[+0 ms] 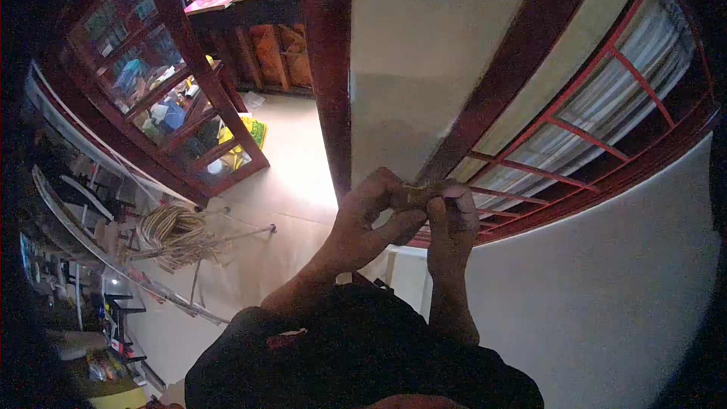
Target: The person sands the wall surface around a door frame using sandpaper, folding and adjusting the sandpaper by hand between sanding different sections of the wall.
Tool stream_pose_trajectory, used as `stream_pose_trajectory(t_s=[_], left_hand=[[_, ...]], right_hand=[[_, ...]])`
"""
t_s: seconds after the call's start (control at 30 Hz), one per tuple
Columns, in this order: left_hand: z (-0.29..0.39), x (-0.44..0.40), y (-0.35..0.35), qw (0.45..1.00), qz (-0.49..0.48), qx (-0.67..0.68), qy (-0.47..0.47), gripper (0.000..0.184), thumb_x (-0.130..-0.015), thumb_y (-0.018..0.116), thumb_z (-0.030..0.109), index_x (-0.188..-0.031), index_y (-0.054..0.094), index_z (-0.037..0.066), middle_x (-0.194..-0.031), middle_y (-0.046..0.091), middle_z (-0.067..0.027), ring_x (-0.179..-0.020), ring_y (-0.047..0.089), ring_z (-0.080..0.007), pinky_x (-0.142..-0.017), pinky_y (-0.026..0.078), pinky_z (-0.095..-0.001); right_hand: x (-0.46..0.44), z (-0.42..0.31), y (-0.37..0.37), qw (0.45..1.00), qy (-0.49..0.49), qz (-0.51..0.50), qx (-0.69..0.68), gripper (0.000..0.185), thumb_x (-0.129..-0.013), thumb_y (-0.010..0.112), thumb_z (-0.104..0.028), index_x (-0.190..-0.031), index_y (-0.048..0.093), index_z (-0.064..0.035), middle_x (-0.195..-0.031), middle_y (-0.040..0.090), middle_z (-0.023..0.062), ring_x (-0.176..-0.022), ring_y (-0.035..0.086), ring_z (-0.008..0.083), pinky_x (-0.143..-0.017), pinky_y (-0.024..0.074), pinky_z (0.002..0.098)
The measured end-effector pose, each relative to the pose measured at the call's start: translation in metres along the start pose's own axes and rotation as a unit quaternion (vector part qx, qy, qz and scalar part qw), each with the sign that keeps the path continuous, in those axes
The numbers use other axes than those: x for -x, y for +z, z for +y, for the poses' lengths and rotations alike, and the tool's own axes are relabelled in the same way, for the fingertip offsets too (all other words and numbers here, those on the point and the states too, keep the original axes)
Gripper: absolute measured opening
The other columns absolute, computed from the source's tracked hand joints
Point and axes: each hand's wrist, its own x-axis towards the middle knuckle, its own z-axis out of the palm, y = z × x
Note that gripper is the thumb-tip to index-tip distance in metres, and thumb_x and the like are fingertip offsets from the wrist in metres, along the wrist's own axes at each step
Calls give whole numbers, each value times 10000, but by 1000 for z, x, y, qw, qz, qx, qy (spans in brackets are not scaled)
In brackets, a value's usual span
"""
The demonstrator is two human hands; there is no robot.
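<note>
Both of my hands meet in front of my dark shirt, near the foot of a dark red wooden post. My left hand point(376, 216) has its thumb and index finger pressed together at the tips. Close against it, my right hand point(453, 216) has its fingers curled in. Between the fingertips of both hands is a small, thin brownish thing point(416, 195), too dim and small to name. Behind the hands stand a beige wall panel point(409, 53) and the dark red post point(522, 38).
An open red glazed door point(204, 98) stands at the left, with a doorway beside it. A coil of cane or rope point(173, 235) rests on a metal frame at the lower left. A red barred window point(598, 121) with a curtain is at the right.
</note>
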Motion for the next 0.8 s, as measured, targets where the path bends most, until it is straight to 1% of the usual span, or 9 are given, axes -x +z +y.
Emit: stream_pose_trajectory(t_s=[0.07, 0.17, 0.5, 0.53, 0.57, 0.6, 0.7, 0.77, 0.8], left_hand=[[4, 2, -3, 999, 19, -3, 27, 259, -859, 711, 39, -1012, 504, 49, -983, 509, -49, -906, 540, -122, -824, 475, -288], [4, -1, -7, 997, 38, -12, 67, 259, -851, 731, 62, -957, 495, 61, -933, 506, -30, -853, 510, -103, -765, 452, -268], [-5, -6, -25, 987, 121, -39, 96, 268, -773, 790, 45, -822, 531, 92, -777, 517, -17, -754, 511, -131, -658, 421, -286], [-7, -8, -30, 988, 119, -34, 93, 268, -773, 790, 45, -822, 531, 92, -777, 517, -17, -754, 511, -131, -658, 421, -286], [-10, -11, -37, 964, 112, -105, 216, 274, -706, 807, 46, -784, 550, 99, -763, 532, -14, -755, 522, -160, -675, 437, -312], [-11, -17, -42, 920, 104, -172, 336, 282, -639, 824, 47, -746, 570, 106, -749, 547, -11, -757, 533, -188, -692, 454, -339], [9, -25, -53, 878, 43, -190, 438, 238, -507, 763, 108, -675, 595, 122, -764, 568, -5, -776, 554, -222, -739, 476, -386], [10, -35, -64, 864, 54, -202, 457, 215, -476, 675, 146, -686, 627, 142, -777, 577, 9, -802, 567, -223, -765, 482, -377], [15, -42, -70, 833, 49, -267, 482, 202, -487, 669, 166, -681, 616, 148, -777, 577, 16, -809, 568, -220, -759, 483, -376]], right_hand=[[3, -12, 4, 979, 129, -27, -158, 143, -922, 641, -96, -1006, 532, -56, -944, 595, 54, -856, 551, 157, -800, 469, 313], [2, -18, 10, 977, 126, -75, -154, 172, -988, 558, -223, -1029, 511, -62, -952, 575, 38, -909, 545, 126, -823, 456, 298], [6, -2, 29, 992, 89, -30, -85, 170, -973, 581, -211, -1010, 500, -67, -986, 563, 75, -904, 555, 150, -789, 474, 307], [5, -3, 33, 990, 51, -13, -129, 141, -921, 633, -125, -1007, 539, -63, -981, 595, 79, -908, 574, 175, -795, 489, 325], [5, -4, 36, 985, 12, 3, -172, 173, -869, 686, -38, -1003, 579, -60, -977, 627, 82, -912, 592, 199, -801, 503, 342], [2, -5, 39, 986, 13, 5, -166, 173, -869, 686, -38, -1003, 579, -60, -977, 627, 82, -912, 592, 199, -801, 503, 342], [-11, -7, 42, 981, -128, 7, -148, 145, -836, 744, -78, -921, 628, -91, -945, 672, 94, -923, 609, 240, -807, 502, 388], [-24, -7, 30, 946, -291, 19, 139, 133, -794, 783, -126, -876, 686, -167, -959, 709, 37, -957, 607, 236, -851, 466, 402], [-33, -11, 29, 947, -290, 19, 141, 133, -794, 783, -126, -876, 686, -167, -959, 709, 37, -957, 607, 236, -851, 466, 402]])
